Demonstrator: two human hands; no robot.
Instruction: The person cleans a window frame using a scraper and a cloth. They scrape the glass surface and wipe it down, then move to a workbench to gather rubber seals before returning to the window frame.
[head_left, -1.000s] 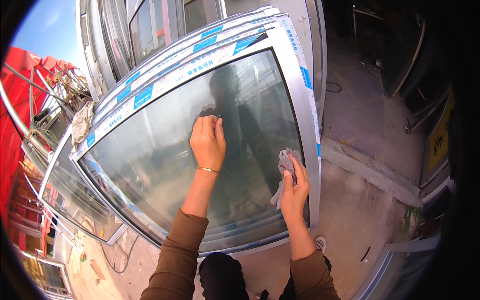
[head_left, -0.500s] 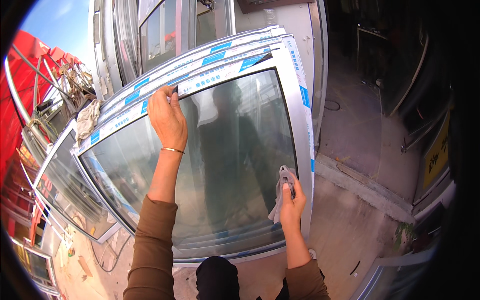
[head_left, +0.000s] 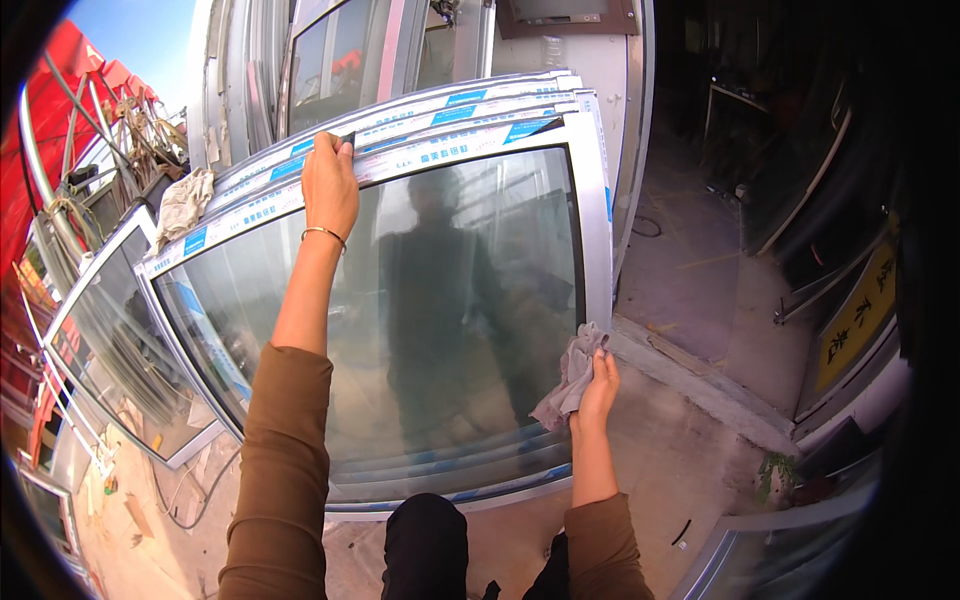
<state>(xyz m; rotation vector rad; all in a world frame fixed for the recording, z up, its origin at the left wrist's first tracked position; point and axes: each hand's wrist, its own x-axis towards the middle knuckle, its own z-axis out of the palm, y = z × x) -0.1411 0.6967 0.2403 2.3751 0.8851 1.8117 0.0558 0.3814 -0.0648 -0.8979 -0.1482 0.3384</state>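
A framed glass pane point(head_left: 450, 300) leans in front of me, its silver frame covered along the top by white-and-blue protective film point(head_left: 440, 152). At its top edge, left of the middle, is my left hand point(head_left: 330, 185), fingers closed. A small black piece point(head_left: 348, 139) pokes out between thumb and fingers; its kind is unclear. My right hand point(head_left: 597, 392) grips a crumpled grey cloth point(head_left: 572, 378) near the lower right side of the frame. The cloth hangs over the frame's edge and partly hides the glass. My dark reflection shows in the pane.
Several similar frames point(head_left: 500, 95) stand stacked behind this one. A pale rag point(head_left: 183, 205) drapes over the stack's left corner. Another glazed frame point(head_left: 130, 330) leans at the left, with a cable point(head_left: 205, 515) on the floor. A low sill point(head_left: 690, 385) runs along the right.
My left hand has moved up and slightly left to the frame's top edge, the black piece with it. My right hand has shifted slightly right, and the cloth hangs more spread out.
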